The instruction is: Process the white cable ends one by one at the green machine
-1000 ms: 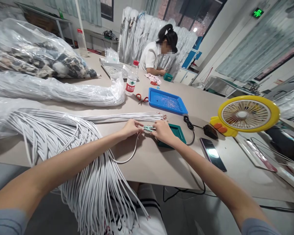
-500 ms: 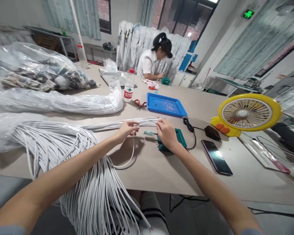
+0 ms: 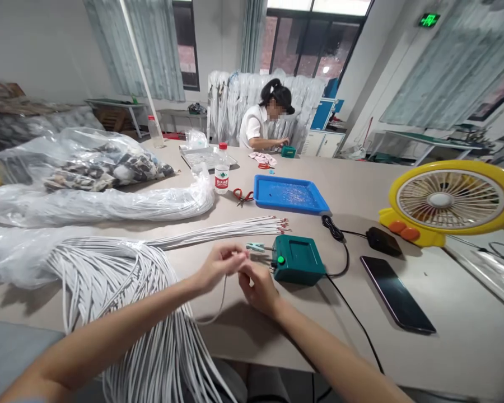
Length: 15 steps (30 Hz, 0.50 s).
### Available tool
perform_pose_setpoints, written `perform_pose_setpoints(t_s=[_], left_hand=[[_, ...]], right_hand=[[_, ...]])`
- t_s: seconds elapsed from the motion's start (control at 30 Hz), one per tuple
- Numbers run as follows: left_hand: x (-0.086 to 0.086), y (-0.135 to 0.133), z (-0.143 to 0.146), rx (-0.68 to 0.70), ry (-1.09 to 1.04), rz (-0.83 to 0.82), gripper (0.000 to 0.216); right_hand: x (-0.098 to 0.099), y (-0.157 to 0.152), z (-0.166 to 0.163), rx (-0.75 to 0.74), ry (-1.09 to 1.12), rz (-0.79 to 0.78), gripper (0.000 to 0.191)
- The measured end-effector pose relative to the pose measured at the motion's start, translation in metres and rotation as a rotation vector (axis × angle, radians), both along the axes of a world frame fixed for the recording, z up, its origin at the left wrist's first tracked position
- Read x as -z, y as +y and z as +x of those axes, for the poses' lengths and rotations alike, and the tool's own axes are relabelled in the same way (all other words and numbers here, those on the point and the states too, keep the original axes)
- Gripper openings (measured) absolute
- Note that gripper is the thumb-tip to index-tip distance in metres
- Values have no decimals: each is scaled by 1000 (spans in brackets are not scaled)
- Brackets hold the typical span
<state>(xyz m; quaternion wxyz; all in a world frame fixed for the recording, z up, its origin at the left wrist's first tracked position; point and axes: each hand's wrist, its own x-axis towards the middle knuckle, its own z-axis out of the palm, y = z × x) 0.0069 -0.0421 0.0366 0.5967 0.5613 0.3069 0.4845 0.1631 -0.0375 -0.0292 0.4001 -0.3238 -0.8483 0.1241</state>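
My left hand (image 3: pixel 220 270) is closed in a pinch on a white cable (image 3: pixel 223 299), which hangs from the fingers in a loop towards the bundle. Close against it, my right hand (image 3: pixel 258 286) is closed too, its fingertips meeting the left ones at the cable's end; the end itself is hidden between them. Just right of both hands sits a dark green box (image 3: pixel 300 258) with a bright green button and a pale clip (image 3: pixel 255 247) at its side. A large bundle of white cables (image 3: pixel 151 313) drapes over the table's front edge beside my left forearm.
Stripped cables with reddish ends (image 3: pixel 252 226) lie behind the hands. Beyond are red-handled cutters (image 3: pixel 242 196), a blue tray (image 3: pixel 292 193) and a water bottle (image 3: pixel 222 170). A phone (image 3: pixel 397 294) and yellow fan (image 3: pixel 449 198) stand right. A co-worker (image 3: pixel 260 126) sits opposite.
My right hand has moved left and nearer, from over the green box to my left hand, uncovering the box. The left hand keeps hold of the cable. The view has tilted up slightly.
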Motion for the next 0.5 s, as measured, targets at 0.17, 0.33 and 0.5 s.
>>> perform_pose_setpoints(t_s=[0.17, 0.33, 0.5], left_hand=[[-5, -38, 12, 176, 125, 342, 26], [-9, -54, 26, 315, 201, 405, 33], [21, -94, 57, 790, 329, 268, 48]], right_hand=[[6, -2, 0, -82, -36, -5, 12], [5, -2, -3, -59, -44, 0, 15], [3, -4, -5, -27, -35, 7, 21]])
